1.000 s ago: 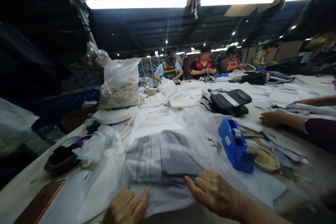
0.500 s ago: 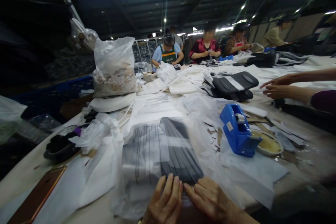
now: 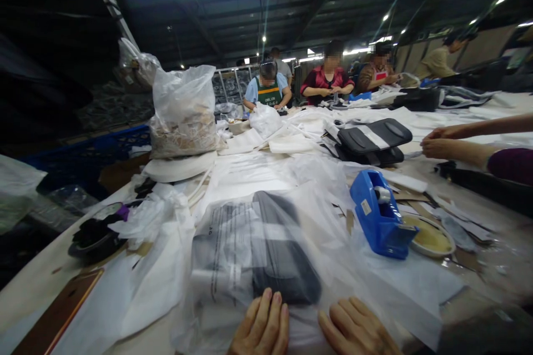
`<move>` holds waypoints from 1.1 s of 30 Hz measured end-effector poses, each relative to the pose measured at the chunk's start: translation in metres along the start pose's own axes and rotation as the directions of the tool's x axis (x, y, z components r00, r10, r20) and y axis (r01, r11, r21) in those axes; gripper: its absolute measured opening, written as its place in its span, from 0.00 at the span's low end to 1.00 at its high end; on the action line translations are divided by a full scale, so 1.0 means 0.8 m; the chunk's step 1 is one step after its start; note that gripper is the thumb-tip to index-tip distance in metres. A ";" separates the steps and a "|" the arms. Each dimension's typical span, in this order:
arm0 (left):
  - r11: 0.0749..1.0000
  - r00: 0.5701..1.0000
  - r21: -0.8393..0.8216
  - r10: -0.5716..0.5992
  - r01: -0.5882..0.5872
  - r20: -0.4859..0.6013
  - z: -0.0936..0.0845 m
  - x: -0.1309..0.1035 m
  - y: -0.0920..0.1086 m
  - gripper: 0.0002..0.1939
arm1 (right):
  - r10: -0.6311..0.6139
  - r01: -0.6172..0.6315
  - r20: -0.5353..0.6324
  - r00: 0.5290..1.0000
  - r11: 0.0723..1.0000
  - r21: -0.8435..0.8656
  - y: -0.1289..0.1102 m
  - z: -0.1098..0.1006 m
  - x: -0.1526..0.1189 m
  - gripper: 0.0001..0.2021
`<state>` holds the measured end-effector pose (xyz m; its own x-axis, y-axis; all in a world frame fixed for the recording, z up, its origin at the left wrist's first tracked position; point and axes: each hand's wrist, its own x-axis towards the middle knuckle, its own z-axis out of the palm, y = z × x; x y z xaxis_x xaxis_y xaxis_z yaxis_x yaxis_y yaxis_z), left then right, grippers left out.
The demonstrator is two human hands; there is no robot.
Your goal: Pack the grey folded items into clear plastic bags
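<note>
Where the near edge of the desk [image 3: 37, 299] meets the bottom of the view, the left hand [image 3: 261, 326] lies flat, palm down, with its fingers straight and close together on a clear plastic bag [image 3: 233, 266]. Just beside it, the right hand [image 3: 353, 330] also rests flat on the same bag, fingers slightly spread; neither hand pinches anything. Inside the bag sits a dark folded item [image 3: 278, 255], lying directly ahead of the left hand's fingertips, with printed text showing on the bag's left half.

To the left, near the desk's edge, lies a brown phone [image 3: 62, 319], and beyond it crumpled white sheeting [image 3: 150, 222] beside a dark round dish [image 3: 94, 236]. To the right of the bag stands a blue tape dispenser [image 3: 381, 216], with a shallow round dish of yellowish paste [image 3: 428, 236] touching its far side and scraps of cardboard scattered around.

Farther back on the left, a large clear sack [image 3: 183, 113] filled with pale scraps stands upright on a stack of white material. At centre right lies a black folded case with a white stripe [image 3: 370, 141]. From the right edge, another person's arms reach in over the desk, a purple sleeve [image 3: 510, 166] on the nearer one, the co-worker's hands [image 3: 437, 141] close together.

At the far end of the desk sit several other workers [image 3: 328, 80], bent over white material under ceiling lights.
</note>
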<state>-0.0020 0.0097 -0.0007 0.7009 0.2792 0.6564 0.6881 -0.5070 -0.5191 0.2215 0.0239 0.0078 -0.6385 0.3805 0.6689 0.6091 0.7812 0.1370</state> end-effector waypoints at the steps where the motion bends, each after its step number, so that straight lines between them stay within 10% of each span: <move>1: 1.000 1.000 -0.007 -0.007 0.007 -0.002 0.000 -0.001 0.001 0.18 | 0.003 -0.004 0.018 1.000 1.000 0.026 0.003 -0.003 -0.004 0.19; 14: 0.957 0.928 -0.122 -0.286 0.263 -0.238 0.037 -0.011 0.033 0.18 | 0.285 -0.287 -0.036 0.958 0.955 -0.076 0.071 -0.056 -0.071 0.14; 17: 0.960 0.935 -0.127 -0.272 0.249 -0.228 0.033 -0.010 0.030 0.18 | 0.575 -0.576 -0.105 0.811 0.817 0.023 0.079 -0.057 -0.073 0.09; 21: 0.962 0.944 -0.139 -0.261 0.236 -0.202 0.029 -0.011 0.028 0.19 | 0.883 -0.894 0.251 0.395 0.307 0.326 0.070 -0.050 -0.063 0.17; 24: 0.951 0.943 -0.185 -0.281 0.248 -0.180 0.026 -0.015 0.029 0.19 | 0.863 -0.893 0.458 0.213 -0.018 0.449 0.056 -0.041 -0.054 0.23; 28: 0.942 0.947 -0.231 -0.283 0.244 -0.154 0.020 -0.017 0.031 0.17 | 0.849 -0.815 0.521 0.087 -0.240 0.528 0.055 -0.030 -0.061 0.18; 33: 0.955 0.970 -0.207 -0.231 0.211 -0.074 0.010 -0.018 0.028 0.15 | 0.979 -0.942 0.153 0.136 0.080 0.326 0.065 -0.039 -0.078 0.17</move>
<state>0.0051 0.0006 -0.0258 0.5076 0.3276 0.7969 0.7665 -0.5942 -0.2439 0.3081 0.0253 -0.0039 0.4372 0.8922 0.1136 0.4968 -0.1343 -0.8574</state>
